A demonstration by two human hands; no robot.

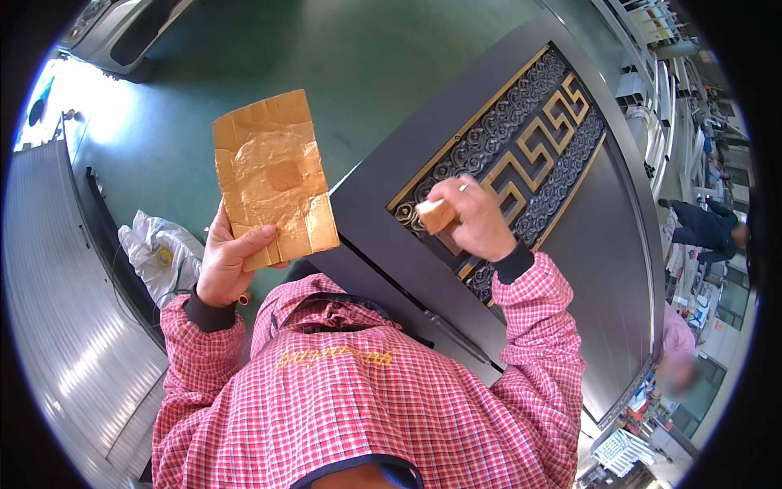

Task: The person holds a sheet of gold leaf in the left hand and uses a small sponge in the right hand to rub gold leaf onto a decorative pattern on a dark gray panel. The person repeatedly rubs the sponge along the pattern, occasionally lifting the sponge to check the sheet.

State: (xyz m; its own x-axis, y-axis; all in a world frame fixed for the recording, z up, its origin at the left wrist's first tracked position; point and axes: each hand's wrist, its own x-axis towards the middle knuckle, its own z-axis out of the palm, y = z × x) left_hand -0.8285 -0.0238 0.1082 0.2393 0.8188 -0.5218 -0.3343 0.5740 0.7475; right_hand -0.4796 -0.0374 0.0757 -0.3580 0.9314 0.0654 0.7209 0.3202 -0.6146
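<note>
My left hand point(226, 259) grips the lower edge of a piece of cardboard point(273, 220), thumb on top. Its face is smeared with gold, with a darker round patch in the middle. In my right hand point(479, 220) is a small tan block that looks like a sponge point(437, 215), pinched between thumb and fingers. That hand is over the near end of a dark grey panel point(595, 236) with raised black rosettes point(481, 137) and a gold key pattern point(533, 151). Whether the sponge touches the rosettes I cannot tell.
A white plastic sack point(159, 253) lies on the green floor point(366, 49) to the left, beside a ribbed metal sheet point(81, 326). At the far left is part of a vehicle point(122, 33). Two people point(707, 226) are off to the right among racks and materials.
</note>
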